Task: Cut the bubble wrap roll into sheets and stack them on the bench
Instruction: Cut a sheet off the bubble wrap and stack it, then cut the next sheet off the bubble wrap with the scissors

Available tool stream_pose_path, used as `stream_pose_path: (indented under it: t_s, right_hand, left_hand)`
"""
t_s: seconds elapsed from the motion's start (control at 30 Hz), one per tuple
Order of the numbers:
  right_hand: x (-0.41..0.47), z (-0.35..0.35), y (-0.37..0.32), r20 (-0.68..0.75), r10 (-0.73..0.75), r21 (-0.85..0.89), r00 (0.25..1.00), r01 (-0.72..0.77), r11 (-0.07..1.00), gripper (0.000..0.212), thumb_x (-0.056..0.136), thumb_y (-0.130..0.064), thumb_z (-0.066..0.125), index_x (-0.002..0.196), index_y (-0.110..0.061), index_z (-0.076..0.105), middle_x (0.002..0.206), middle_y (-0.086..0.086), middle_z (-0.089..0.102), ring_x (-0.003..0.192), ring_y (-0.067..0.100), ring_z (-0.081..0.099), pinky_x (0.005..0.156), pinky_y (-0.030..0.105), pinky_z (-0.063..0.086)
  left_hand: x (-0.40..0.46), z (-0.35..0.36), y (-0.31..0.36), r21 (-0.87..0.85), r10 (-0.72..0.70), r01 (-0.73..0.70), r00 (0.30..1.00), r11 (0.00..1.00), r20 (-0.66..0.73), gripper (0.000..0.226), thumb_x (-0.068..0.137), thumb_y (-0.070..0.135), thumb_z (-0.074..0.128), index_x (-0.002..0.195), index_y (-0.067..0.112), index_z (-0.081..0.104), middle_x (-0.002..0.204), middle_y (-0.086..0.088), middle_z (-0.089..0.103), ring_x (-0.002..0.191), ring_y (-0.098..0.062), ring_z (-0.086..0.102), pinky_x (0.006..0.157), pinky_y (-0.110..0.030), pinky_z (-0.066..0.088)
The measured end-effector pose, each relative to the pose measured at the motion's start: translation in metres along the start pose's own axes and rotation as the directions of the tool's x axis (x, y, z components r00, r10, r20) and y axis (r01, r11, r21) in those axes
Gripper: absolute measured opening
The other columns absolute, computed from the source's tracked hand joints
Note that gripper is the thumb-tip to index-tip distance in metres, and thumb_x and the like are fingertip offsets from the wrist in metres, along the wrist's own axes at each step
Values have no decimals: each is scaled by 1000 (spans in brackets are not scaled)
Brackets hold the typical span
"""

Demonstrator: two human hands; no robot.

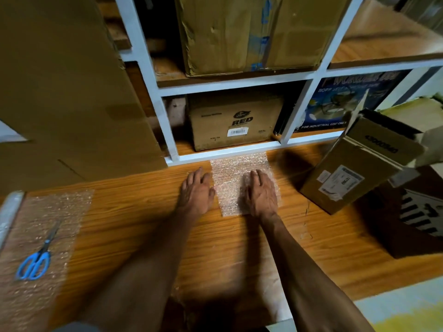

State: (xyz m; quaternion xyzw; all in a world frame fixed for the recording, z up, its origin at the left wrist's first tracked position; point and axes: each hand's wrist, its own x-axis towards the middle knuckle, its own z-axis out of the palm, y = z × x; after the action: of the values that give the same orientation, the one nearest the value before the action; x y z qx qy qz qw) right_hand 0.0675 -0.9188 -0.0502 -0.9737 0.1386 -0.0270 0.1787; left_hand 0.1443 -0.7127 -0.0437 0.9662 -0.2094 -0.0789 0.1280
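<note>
**Flattening the cut sheet, scissors off to my left**

Nearest me: my forearms, running up from the bottom edge to the bench (239, 248). Some bubble wrap seems to hang over the near edge betw. them, too dark to say more.

R hand (260, 194) lies flat, fingers straight, palm down on the cut sheet (236, 173), pressing it, gripping nothing. L hand (196, 190) is flat too, fingers straight, on bare wood just beside the sheet's left edge, thumb at or touching that edge; can't tell which.

Sheet's long axis runs away from me, far end against the white shelf frame (227, 153). So R hand is on it, L hand next to it.

Uncut wrap (45, 226) is spread at the far left of the bench w/ the blue scissors (36, 257) lying on top, well apart from both hands. L hand is nearer, so I judge the next cut means reaching left w/ that one.

Open carton (354, 173) sits tilted to the right.
</note>
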Motion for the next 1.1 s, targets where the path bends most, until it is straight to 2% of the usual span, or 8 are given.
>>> stream_pose_path:
  t_s: [0.07, 0.17, 0.27, 0.4, 0.57, 0.73, 0.93, 1.1]
  right_hand:
    - [-12, 3, -16, -65, -46, 63, 997, 50, 997, 50, 99, -21, 57, 145, -1, 51, 143, 25, 53, 130, 44, 52, 111, 47, 42]
    - [-37, 11, -55, 17, -68, 93, 998, 66, 993, 44, 96, -24, 59, 138, -7, 56, 133, 18, 57, 117, 39, 55, 97, 45, 50]
    - [-63, 25, -99, 63, -133, 103, 989, 127, 987, 36, 94, -24, 59, 128, -12, 58, 125, 16, 57, 108, 39, 58, 87, 46, 54]
    - [-94, 53, -157, 83, -177, 152, 981, 163, 975, 29, 91, -22, 59, 118, -11, 62, 115, 18, 61, 100, 43, 61, 83, 45, 54]
    - [-135, 83, -244, 126, -183, 228, 975, 151, 962, 28, 99, -28, 58, 121, -11, 62, 118, 18, 60, 104, 43, 61, 82, 47, 54]
    - [-183, 122, -338, 168, -163, 275, 972, 113, 955, 30, 100, -28, 56, 126, -13, 60, 122, 17, 64, 110, 42, 62, 85, 45, 53]
    - [-239, 166, -427, 276, -159, 315, 948, 67, 947, 41, 98, -45, 62, 127, -16, 60, 118, 16, 70, 110, 39, 65, 86, 42, 54]
    - [-263, 184, -469, 344, -71, 256, 936, -21, 967, 67, 83, -63, 73, 129, -19, 53, 117, 14, 67, 105, 36, 66, 82, 38, 55]
  left_hand:
    - [-15, -9, -14, -46, 11, -13, 1000, 999, -25, 49, 102, 42, 50, 148, 23, 45, 157, -5, 35, 143, -28, 34, 115, -48, 37]
    - [-46, -23, -44, -106, 31, -38, 997, 994, -65, 37, 99, 34, 56, 133, 20, 58, 136, -3, 53, 127, -27, 47, 106, -43, 45]
    - [-83, -35, -81, -135, 1, -13, 996, 991, -93, 31, 97, 28, 58, 126, 20, 63, 127, -3, 57, 122, -25, 49, 102, -41, 46]
    - [-139, -43, -150, -160, -41, 20, 990, 987, -135, 27, 93, 22, 59, 120, 20, 65, 123, -2, 58, 118, -25, 51, 96, -39, 49]
    - [-211, -63, -244, -143, -85, 64, 985, 988, -147, 26, 93, 21, 57, 118, 19, 66, 120, -3, 58, 116, -24, 53, 95, -39, 50]
    - [-277, -79, -332, -147, -146, 115, 965, 982, -216, 21, 84, 17, 55, 100, 19, 69, 107, -7, 64, 100, -32, 62, 83, -40, 56]
    - [-330, -82, -406, -134, -159, 135, 969, 982, -191, 32, 86, 16, 60, 115, 15, 72, 111, -14, 65, 100, -38, 63, 88, -42, 54]
    - [-340, -84, -424, -29, -148, 148, 989, 989, -15, 48, 96, 32, 58, 143, 24, 57, 145, -6, 53, 127, -30, 51, 104, -43, 48]
